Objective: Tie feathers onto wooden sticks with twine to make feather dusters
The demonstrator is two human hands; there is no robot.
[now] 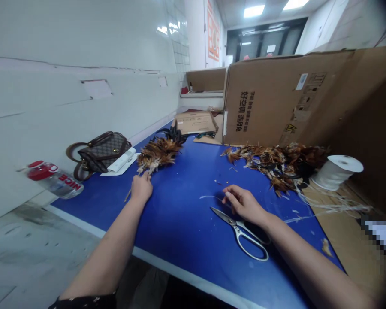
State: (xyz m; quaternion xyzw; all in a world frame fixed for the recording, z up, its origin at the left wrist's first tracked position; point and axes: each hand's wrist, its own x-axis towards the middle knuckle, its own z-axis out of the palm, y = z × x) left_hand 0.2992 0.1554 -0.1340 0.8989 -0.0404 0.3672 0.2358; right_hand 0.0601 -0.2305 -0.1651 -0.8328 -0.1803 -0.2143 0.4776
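Smooth blue tabletop [180, 223] with a pale edge runs along a glossy white wall [141, 43]. On it the left hand [142, 189] reaches forward, its fingers bent and touching the pale end of a long bundle of brown and cream feathers [159, 152]; whether they are closed round it I cannot tell. The bundle lies just beyond that hand, with dark feathers at its far end. The right hand [241, 202] is well apart from it, fingers curled toward the thumb, and a thin whitish strand [209, 197] trails leftward beside the fingertips; a pinch on it cannot be made out. Just below this hand lie silver metal scissors [234, 223], tips pointing away to the left. Farther out on the right, a loose pile of brown and black feathers [276, 159] spreads beside a white spool of string [336, 171], in front of a large brown cardboard box [270, 98] with printed markings. On the left side are white papers [122, 163], a brown patterned handbag [104, 150] and a clear bottle with a red lid [58, 178] lying tilted. Flattened cardboard [196, 123] rests at the far end.
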